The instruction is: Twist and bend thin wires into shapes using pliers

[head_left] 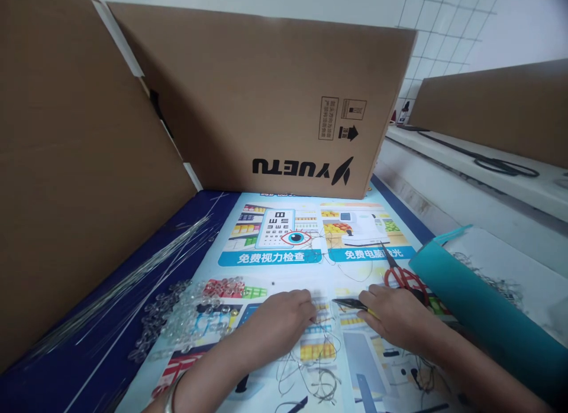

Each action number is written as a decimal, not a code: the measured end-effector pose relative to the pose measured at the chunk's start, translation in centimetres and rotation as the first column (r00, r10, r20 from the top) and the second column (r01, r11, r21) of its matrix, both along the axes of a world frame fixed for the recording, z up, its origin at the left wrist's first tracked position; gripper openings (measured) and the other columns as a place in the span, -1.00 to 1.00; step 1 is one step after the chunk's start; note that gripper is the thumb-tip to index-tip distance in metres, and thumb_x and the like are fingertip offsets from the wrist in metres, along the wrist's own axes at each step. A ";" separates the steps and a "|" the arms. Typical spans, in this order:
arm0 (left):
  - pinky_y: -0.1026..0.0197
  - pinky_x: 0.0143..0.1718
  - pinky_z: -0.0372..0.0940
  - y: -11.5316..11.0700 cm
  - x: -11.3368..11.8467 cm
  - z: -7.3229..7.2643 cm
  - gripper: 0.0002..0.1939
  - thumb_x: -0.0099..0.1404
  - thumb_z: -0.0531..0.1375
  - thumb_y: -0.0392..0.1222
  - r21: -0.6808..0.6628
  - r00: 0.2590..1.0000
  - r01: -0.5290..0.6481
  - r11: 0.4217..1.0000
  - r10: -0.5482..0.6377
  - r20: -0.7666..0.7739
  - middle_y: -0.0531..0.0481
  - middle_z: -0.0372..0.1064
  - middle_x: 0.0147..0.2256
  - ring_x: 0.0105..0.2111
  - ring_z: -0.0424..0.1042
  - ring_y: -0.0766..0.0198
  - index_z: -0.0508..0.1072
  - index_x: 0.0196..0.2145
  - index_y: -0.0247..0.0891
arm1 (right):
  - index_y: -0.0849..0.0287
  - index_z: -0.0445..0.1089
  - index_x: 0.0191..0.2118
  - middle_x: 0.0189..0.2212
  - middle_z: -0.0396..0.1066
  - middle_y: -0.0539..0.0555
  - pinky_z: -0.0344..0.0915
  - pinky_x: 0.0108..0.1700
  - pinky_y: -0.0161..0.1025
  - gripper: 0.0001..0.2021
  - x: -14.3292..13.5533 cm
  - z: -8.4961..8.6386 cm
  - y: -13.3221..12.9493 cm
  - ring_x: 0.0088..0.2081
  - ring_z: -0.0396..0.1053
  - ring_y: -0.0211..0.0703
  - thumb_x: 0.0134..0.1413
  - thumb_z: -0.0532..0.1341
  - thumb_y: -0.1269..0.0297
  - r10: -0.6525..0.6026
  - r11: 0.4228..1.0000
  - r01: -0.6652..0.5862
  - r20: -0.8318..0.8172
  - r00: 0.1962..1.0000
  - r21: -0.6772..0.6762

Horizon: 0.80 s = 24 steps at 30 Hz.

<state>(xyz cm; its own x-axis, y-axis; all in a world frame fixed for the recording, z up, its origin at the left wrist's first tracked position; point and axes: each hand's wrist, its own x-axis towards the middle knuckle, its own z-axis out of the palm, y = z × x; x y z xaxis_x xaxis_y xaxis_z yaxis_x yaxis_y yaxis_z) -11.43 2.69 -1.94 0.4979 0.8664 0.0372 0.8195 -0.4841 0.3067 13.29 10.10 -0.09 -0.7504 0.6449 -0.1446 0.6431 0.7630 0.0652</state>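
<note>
My left hand (pixel 288 318) is over the middle of the printed poster, its fingers curled together; whatever they may hold is too small to make out. Thin wires (pixel 326 384) lie in loose loops just below it. In my right hand (pixel 390 315) are small pliers (pixel 350 303) with dark jaws and a yellow handle, the tip pointing left toward my left hand. Red-handled scissors (pixel 404 280) lie just beyond my right hand. Clear beads (pixel 190 312) are heaped left of my left hand.
Straight wires (pixel 133 277) lie on the blue cloth at left. Cardboard panels (pixel 266 93) stand at the back and left. A teal-edged tray (pixel 488 312) with small metal pieces is at right, below a white ledge (pixel 479 158) holding a black cable.
</note>
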 end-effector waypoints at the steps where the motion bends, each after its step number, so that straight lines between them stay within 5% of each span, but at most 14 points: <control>1: 0.17 -0.29 0.26 0.0 0.0 0.0 -0.81 0.34 -0.03 -0.30 0.008 1.000 0.004 1.000 -0.004 -0.009 -0.05 0.33 -0.30 -0.30 0.35 0.18 0.38 -0.30 -0.25 | 0.13 0.30 -0.25 -0.37 0.36 0.07 0.05 -0.47 -0.31 -0.80 -0.1 0.0 0.0 -0.37 0.35 -0.10 0.19 0.00 0.18 0.000 1.000 0.000 -0.005 1.000 0.000; 14: 0.19 -0.29 0.25 -0.1 0.0 -0.6 -0.75 0.25 -0.03 -0.42 0.024 0.999 0.020 1.000 -0.019 -0.040 -0.06 0.30 -0.27 -0.30 0.33 0.19 0.36 -0.20 -0.25 | 0.15 0.30 -0.28 -0.38 0.34 0.08 0.06 -0.44 -0.32 -0.83 -1.0 -0.3 -0.8 -0.35 0.33 -0.14 0.19 0.02 0.22 0.014 0.997 -0.007 -0.090 0.996 0.076; 24: 0.20 -0.31 0.24 -0.4 -0.4 1.1 -0.81 0.25 0.04 -0.33 0.014 1.000 -0.015 1.000 0.015 0.008 -0.03 0.32 -0.30 -0.29 0.34 0.19 0.37 -0.21 -0.20 | 0.14 0.30 -0.28 -0.38 0.33 0.09 0.10 -0.36 -0.25 -0.85 -1.5 -1.2 -1.3 -0.32 0.31 -0.08 0.19 0.03 0.23 0.021 0.992 -0.007 -0.108 0.994 0.128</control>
<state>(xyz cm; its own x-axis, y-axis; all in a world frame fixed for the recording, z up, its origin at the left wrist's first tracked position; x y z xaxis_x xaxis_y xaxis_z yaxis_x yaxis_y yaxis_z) -11.84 2.24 -0.81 0.4847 0.8731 0.0530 0.8243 -0.4762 0.3061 11.75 8.76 -1.27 -0.7665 0.6419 0.0211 0.6408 0.7621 0.0926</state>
